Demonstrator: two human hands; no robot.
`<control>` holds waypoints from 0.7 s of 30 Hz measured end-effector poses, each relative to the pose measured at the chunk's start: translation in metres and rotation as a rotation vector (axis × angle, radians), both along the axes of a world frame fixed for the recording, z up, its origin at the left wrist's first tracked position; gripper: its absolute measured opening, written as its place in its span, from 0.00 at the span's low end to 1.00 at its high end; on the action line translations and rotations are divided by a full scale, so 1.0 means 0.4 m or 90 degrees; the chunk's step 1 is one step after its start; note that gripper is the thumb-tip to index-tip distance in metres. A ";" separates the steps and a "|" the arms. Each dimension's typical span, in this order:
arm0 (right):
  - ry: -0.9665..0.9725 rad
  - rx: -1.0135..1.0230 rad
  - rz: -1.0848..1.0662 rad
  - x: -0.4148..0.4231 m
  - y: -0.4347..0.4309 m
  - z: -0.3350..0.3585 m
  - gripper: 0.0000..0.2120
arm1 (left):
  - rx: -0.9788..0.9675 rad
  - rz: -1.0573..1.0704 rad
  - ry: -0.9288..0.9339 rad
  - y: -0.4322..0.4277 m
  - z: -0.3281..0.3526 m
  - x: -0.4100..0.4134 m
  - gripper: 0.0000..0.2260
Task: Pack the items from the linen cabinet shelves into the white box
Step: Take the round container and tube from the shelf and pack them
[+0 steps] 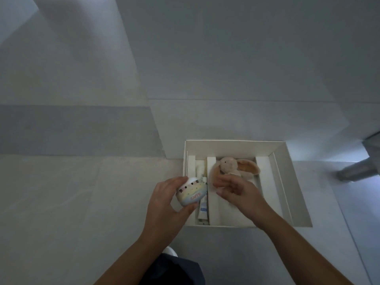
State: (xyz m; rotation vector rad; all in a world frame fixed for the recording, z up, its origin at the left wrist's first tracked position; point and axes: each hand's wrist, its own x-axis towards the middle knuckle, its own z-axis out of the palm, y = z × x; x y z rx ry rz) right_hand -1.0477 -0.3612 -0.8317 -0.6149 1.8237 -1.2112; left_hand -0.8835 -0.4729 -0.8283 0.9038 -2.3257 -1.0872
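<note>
The white box (292, 173) sits open on the floor, with 1 plush rabbit (230, 166) inside at its far end. The left hand (164, 202) grips 1 round cat-face toy (190, 193) over the box's left compartment. The right hand (238, 192), fingers loosely spread and empty, hovers just short of the rabbit.

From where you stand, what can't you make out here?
- Tube: its print is too small and its top sits behind the cat toy in the left hand.
- Bunny: its lower body is hidden by the right hand.
- Cabinet: outside the head view.
</note>
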 end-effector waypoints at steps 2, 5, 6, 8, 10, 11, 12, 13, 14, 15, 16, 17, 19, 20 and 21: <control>-0.051 -0.047 -0.008 -0.010 0.013 0.036 0.16 | -0.001 -0.025 0.010 0.012 -0.008 -0.018 0.23; -0.067 -0.059 -0.001 -0.019 0.032 0.055 0.16 | -0.021 -0.077 0.031 0.031 -0.030 -0.048 0.23; -0.067 -0.054 -0.001 -0.022 0.038 0.054 0.17 | -0.023 -0.094 0.033 0.038 -0.037 -0.059 0.24; -0.059 -0.038 0.001 -0.030 0.052 0.048 0.16 | -0.032 -0.124 0.037 0.050 -0.046 -0.081 0.25; -0.051 -0.019 0.012 -0.042 0.069 0.038 0.14 | -0.038 -0.148 0.040 0.062 -0.051 -0.100 0.25; -0.055 -0.011 0.017 -0.049 0.077 0.033 0.14 | -0.039 -0.159 0.042 0.067 -0.054 -0.109 0.25; -0.064 -0.006 0.019 -0.057 0.084 0.028 0.14 | -0.040 -0.169 0.042 0.071 -0.056 -0.116 0.25; -0.077 -0.003 0.019 -0.064 0.091 0.024 0.14 | -0.040 -0.177 0.043 0.075 -0.058 -0.123 0.25; -0.091 -0.002 0.019 -0.070 0.096 0.019 0.14 | -0.041 -0.184 0.043 0.078 -0.060 -0.130 0.25; -0.106 -0.003 0.021 -0.077 0.101 0.015 0.14 | -0.043 -0.191 0.044 0.081 -0.062 -0.135 0.26; -0.118 -0.003 0.025 -0.083 0.103 0.013 0.13 | -0.045 -0.196 0.044 0.084 -0.063 -0.141 0.25; -0.128 -0.002 0.027 -0.088 0.105 0.010 0.13 | -0.047 -0.199 0.041 0.087 -0.064 -0.146 0.25; -0.144 0.002 0.022 -0.097 0.109 -0.001 0.12 | -0.055 -0.205 0.027 0.089 -0.068 -0.156 0.25; -0.151 0.006 0.018 -0.100 0.110 -0.008 0.12 | -0.065 -0.211 0.014 0.089 -0.070 -0.159 0.25; -0.155 0.011 0.014 -0.103 0.112 -0.016 0.12 | -0.081 -0.217 -0.002 0.088 -0.072 -0.160 0.26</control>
